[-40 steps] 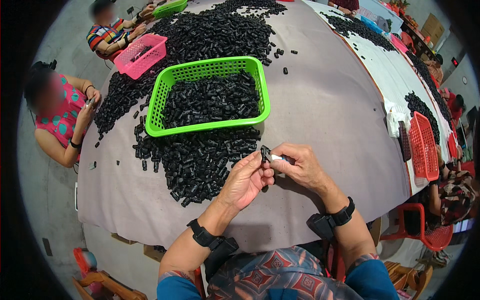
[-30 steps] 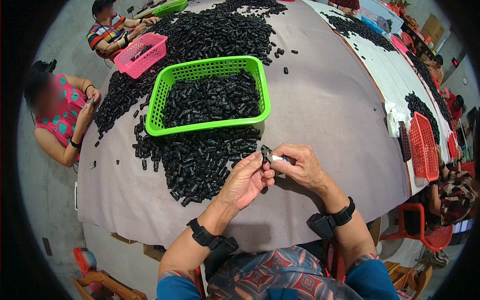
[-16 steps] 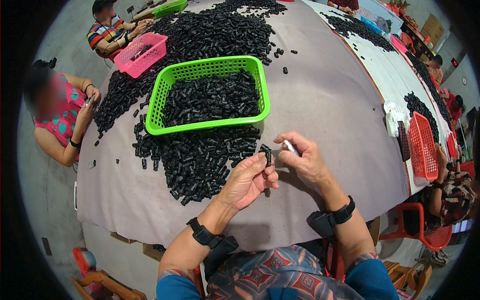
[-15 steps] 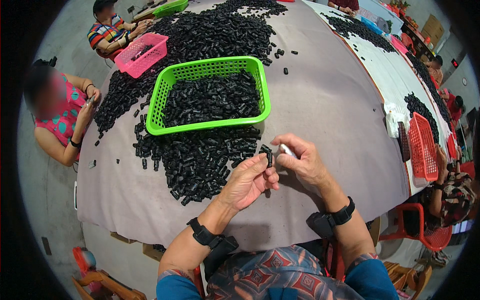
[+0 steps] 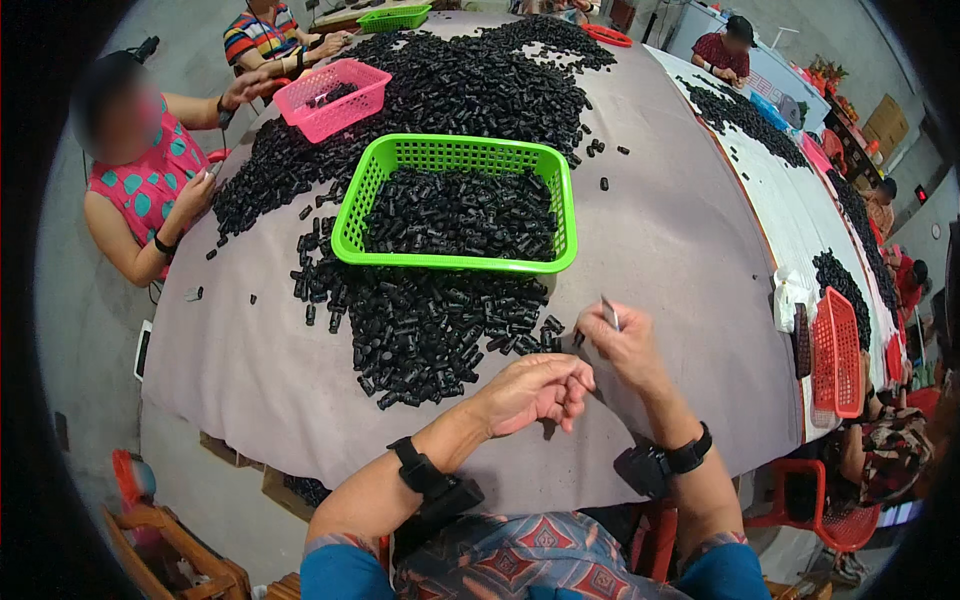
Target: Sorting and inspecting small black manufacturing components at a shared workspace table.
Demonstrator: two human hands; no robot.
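Grey cloth [image 5: 690, 260] covers the wide table in this busy workroom, with small black pieces [image 5: 420, 345] strewn across it in heaps, the nearest one lying just beyond and to the left of the two hands. The right hand [image 5: 625, 345] is closed around a slim silvery tool [image 5: 611, 314], its end poking up past the fingers. One dark piece [image 5: 579, 339] shows right at that hand's fingertips; I can't tell whether they grip it. The left hand [image 5: 545, 392], just beside it and nearer the body, has its fingers loosely curled, and I can't make out whether anything is tucked inside.

Beyond the hands, toward the left, a green basket [image 5: 450, 263] holds a good load of the same black pieces, and a pink basket [image 5: 345, 112] sits farther off past it. Well to the left, a co-worker [image 5: 130, 205] in a pink patterned top is at the table's edge; well to the right is a red basket [image 5: 838, 350].
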